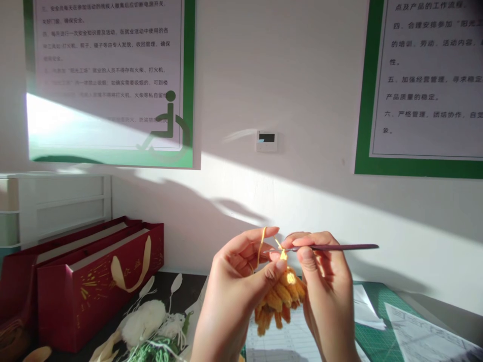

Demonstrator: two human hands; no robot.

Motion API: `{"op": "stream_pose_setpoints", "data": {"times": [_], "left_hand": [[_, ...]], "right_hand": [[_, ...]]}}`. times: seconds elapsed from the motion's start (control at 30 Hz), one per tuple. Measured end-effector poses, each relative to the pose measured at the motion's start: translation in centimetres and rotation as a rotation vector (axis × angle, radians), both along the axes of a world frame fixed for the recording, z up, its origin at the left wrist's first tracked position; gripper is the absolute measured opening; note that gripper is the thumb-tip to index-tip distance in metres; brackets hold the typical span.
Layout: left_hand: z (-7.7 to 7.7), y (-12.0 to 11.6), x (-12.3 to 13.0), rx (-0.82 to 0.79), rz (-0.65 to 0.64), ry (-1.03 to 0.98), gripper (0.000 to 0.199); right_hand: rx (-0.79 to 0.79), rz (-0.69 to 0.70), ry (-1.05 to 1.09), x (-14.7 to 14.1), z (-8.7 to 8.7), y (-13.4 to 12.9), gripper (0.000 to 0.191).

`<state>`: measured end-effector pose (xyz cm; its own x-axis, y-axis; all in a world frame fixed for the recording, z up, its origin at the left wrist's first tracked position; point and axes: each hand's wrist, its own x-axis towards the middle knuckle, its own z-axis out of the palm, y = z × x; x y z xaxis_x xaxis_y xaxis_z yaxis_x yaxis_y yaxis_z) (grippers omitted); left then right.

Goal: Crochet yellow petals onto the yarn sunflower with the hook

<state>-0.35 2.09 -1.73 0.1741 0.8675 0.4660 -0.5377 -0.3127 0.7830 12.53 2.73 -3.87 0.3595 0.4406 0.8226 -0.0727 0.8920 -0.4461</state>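
Note:
My left hand (241, 274) pinches the top edge of a yellow crocheted piece (281, 296) made of layered, petal-like lobes. A strand of yellow yarn (261, 246) loops over its raised index finger and runs down to the stitches. Between the thumb and fingers of my right hand (320, 271) is a dark purple crochet hook (343, 247), held nearly level. Its thin metal tip points left and meets the yarn just above the piece. The piece hangs between both hands, its upper part in bright sun.
Red gift bags (105, 281) with a cream ribbon handle stand at left, before a white drawer unit (64, 201). White and green yarn (154, 347) lies in front. Printed sheets (279, 337) and a green cutting mat (372, 301) lie beneath my hands. Behind is a wall with a thermostat (266, 141).

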Motion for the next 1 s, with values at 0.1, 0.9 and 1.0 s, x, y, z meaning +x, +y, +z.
{"op": "stream_pose_setpoints", "data": {"times": [0.1,0.9,1.0], "left_hand": [[0.1,0.0,0.1,0.012,0.011,-0.009,0.051],[0.8,-0.8,-0.7,-0.063,-0.085,-0.029,0.039],[0.9,-0.7,-0.6,-0.063,-0.074,-0.041,0.037]], "right_hand": [[-0.006,0.016,-0.004,0.1,0.0,0.0,0.008],[0.166,0.078,-0.186,2.6,0.2,0.4,0.009],[0.201,-0.012,-0.244,2.4,0.7,-0.1,0.01]]}}
